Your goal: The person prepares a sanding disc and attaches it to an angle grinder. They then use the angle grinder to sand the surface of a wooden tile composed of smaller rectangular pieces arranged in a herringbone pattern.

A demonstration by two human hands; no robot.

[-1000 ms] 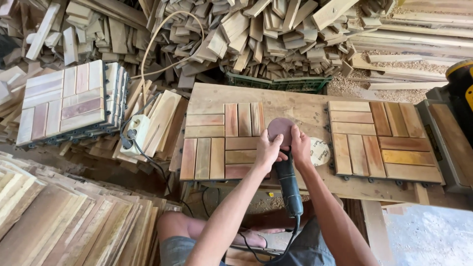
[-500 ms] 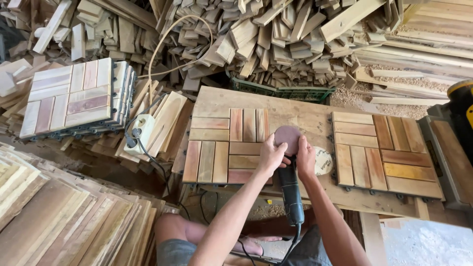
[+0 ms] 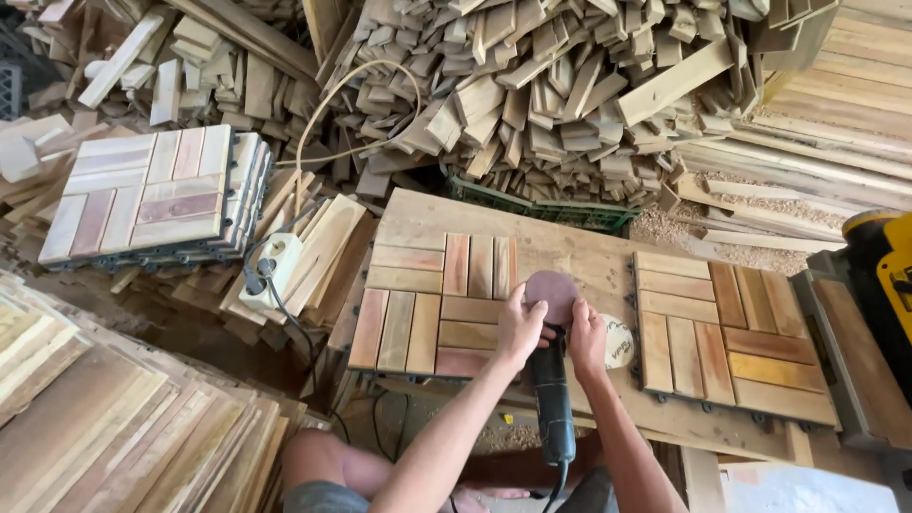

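Both hands grip the sander (image 3: 551, 380) on the table (image 3: 579, 249): left hand (image 3: 520, 328) and right hand (image 3: 586, 339) hold its disc (image 3: 551, 286). Fingers this near could be scraped if it spins.

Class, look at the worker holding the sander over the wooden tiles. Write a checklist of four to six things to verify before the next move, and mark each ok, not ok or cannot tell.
1. Both hands on the tool: left hand and right hand are both at the sander head. Ok.
2. Sanding disc seated flat on its pad: cannot tell.
3. Left tile lies flat on the workbench. Ok.
4. Sander cord clear of the disc: it trails down behind the handle. Ok.
5. Loose disc lies beside the right hand, close to the work. Not ok.
6. Plug seated in the power strip: cannot tell.
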